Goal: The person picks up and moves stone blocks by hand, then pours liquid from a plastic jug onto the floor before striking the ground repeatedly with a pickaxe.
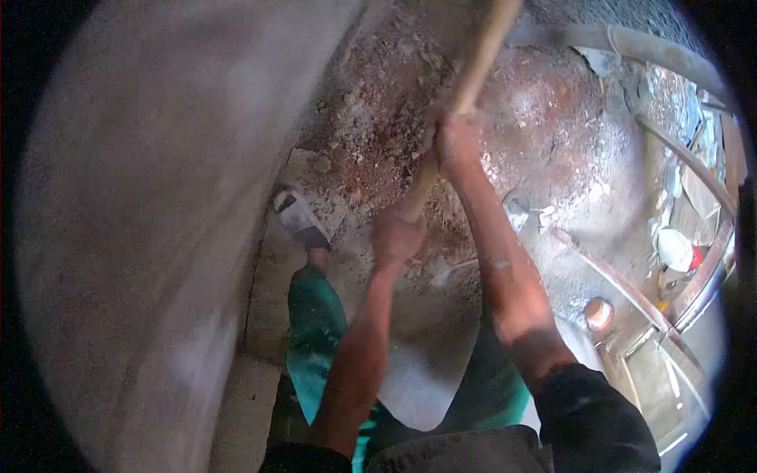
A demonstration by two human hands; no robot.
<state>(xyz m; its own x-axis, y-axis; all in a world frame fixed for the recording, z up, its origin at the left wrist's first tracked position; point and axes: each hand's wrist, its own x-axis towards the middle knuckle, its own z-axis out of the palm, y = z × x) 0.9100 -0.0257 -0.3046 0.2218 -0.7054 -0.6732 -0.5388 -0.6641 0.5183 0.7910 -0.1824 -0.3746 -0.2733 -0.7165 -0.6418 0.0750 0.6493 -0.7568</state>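
A long pale wooden tool handle slants from the top edge down between my arms. Its working end lies outside the view, so the kind of tool cannot be told. My left hand is closed around the lower end. Farther up the shaft, my right hand grips it too, slightly blurred. Beneath and beyond both hands spreads broken reddish soil and rubble.
A large grey wall rises at the left. My shod foot stands beside the rubble. To the right are a thick grey pipe, a wooden strip, a reddish round object and a white-and-red item.
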